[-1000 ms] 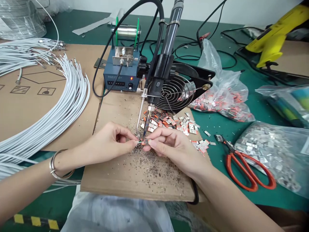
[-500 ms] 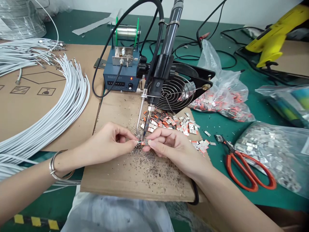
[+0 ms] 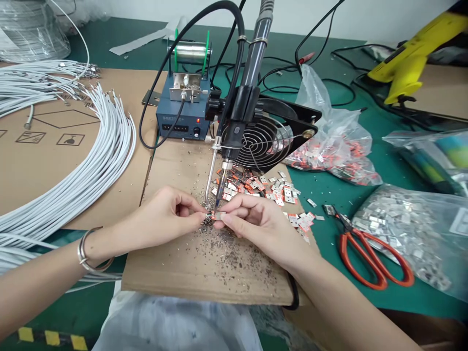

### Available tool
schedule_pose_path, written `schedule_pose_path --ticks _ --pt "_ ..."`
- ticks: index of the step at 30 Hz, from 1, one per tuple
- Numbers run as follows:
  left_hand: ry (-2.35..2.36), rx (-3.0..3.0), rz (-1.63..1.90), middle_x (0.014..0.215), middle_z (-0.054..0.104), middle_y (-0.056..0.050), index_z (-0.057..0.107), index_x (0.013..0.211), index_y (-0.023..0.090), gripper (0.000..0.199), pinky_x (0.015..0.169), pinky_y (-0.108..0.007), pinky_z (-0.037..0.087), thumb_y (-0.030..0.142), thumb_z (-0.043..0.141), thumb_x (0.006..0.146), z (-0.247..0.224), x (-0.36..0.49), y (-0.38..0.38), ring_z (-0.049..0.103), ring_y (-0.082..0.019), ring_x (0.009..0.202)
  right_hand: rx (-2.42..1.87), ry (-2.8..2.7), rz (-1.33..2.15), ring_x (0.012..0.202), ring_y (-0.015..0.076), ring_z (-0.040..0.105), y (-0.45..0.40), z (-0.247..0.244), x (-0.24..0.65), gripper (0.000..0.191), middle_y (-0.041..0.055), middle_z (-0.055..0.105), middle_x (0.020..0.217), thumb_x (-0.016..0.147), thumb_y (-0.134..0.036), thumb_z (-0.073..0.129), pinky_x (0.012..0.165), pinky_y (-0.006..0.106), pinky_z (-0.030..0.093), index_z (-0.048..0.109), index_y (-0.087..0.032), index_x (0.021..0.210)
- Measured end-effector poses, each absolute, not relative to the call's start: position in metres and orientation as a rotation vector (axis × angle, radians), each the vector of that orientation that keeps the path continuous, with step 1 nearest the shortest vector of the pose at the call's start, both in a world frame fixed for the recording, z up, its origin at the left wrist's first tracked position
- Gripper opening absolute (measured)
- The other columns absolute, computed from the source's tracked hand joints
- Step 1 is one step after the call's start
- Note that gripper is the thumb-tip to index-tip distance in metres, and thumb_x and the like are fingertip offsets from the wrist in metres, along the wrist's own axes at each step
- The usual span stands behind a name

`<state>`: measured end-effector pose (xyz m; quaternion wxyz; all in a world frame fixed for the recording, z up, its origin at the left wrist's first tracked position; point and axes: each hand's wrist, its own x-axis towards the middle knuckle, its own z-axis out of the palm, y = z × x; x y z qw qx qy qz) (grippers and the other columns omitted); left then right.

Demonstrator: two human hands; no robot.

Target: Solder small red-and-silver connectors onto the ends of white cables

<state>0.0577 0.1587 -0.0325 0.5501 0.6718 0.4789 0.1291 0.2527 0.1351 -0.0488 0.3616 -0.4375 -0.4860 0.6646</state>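
Note:
My right hand [image 3: 252, 214] pinches a small metal connector with an orange part [image 3: 218, 215] between thumb and fingers. My left hand [image 3: 179, 212] is closed at the connector's left end, thumb against forefinger; what those fingertips grip is too small to make out. Right above the connector is the tip of a soldering iron [image 3: 220, 187], fixed point-down in a stand. A thin bent metal feed tube [image 3: 210, 180] comes down beside it. I cannot tell whether the tip touches the piece. Below lies a cardboard sheet [image 3: 164, 273] strewn with dark crumbs.
Loose orange-and-metal connectors [image 3: 256, 185] lie behind my right hand, before a fan [image 3: 256, 141]. A blue solder feeder [image 3: 175, 119] carries a solder spool [image 3: 192, 52]. White cables [image 3: 106, 165] spread at left. Orange-handled scissors [image 3: 380, 258] and a bag of metal shells [image 3: 402, 234] are at right.
The view has shifted slightly. Both hands stay pinched together under the iron's tip, and the connector shows a little differently between the fingertips.

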Motion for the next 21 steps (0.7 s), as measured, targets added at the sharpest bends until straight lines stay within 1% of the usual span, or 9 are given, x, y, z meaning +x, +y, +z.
schedule_pose_path --ticks 4,8,14,16,18,21 --pt "1.125 1.617 0.310 0.051 0.043 0.003 0.070 0.081 0.012 0.022 0.041 -0.019 0.021 0.027 0.054 0.078 -0.0340 0.0579 0.1589 0.030 -0.007 0.047 -1.135 -1.292 1.674 0.065 0.0124 0.065 0.1348 -0.0498 0.2529 0.014 0.0036 0.068 0.070 0.075 -0.027 0.069 0.051 0.018 0.045 0.059 -0.016 0.077" --pt "1.107 1.659 0.313 0.053 0.044 0.003 0.070 0.082 0.013 0.022 0.042 -0.019 0.022 0.028 0.053 0.079 -0.0334 0.0559 0.1582 0.031 -0.007 0.048 -1.129 -1.334 1.674 0.063 0.0131 0.064 0.1351 -0.0492 0.2533 0.016 0.0045 0.069 0.070 0.076 -0.030 0.067 0.049 0.020 0.043 0.059 -0.016 0.078" --pt "1.088 1.733 0.339 0.051 0.039 0.004 0.069 0.083 0.015 0.022 0.043 -0.020 0.021 0.028 0.051 0.080 -0.0343 0.0546 0.1576 0.030 -0.008 0.048 -1.152 -1.337 1.666 0.067 0.0137 0.065 0.1352 -0.0472 0.2530 0.013 0.0040 0.068 0.071 0.077 -0.028 0.067 0.048 0.020 0.042 0.060 -0.017 0.079" --pt "1.084 1.745 0.349 0.052 0.042 0.004 0.069 0.084 0.015 0.023 0.043 -0.020 0.022 0.028 0.051 0.081 -0.0351 0.0540 0.1576 0.031 -0.008 0.048 -1.140 -1.338 1.663 0.068 0.0141 0.065 0.1356 -0.0480 0.2532 0.013 0.0037 0.068 0.071 0.077 -0.027 0.067 0.048 0.020 0.041 0.060 -0.017 0.079" --pt "1.072 1.750 0.353 0.055 0.047 0.003 0.069 0.084 0.015 0.023 0.044 -0.021 0.023 0.029 0.051 0.081 -0.0358 0.0534 0.1576 0.032 -0.009 0.050 -1.125 -1.343 1.668 0.067 0.0132 0.064 0.1363 -0.0494 0.2534 0.013 0.0037 0.068 0.071 0.077 -0.027 0.066 0.047 0.020 0.039 0.060 -0.016 0.079" --pt "1.066 1.752 0.349 0.060 0.054 0.001 0.070 0.085 0.015 0.024 0.044 -0.022 0.024 0.030 0.051 0.081 -0.0363 0.0527 0.1576 0.032 -0.009 0.050 -1.122 -1.335 1.681 0.058 0.0099 0.060 0.1372 -0.0513 0.2534 0.012 0.0038 0.068 0.072 0.078 -0.027 0.066 0.045 0.019 0.037 0.059 -0.016 0.079"
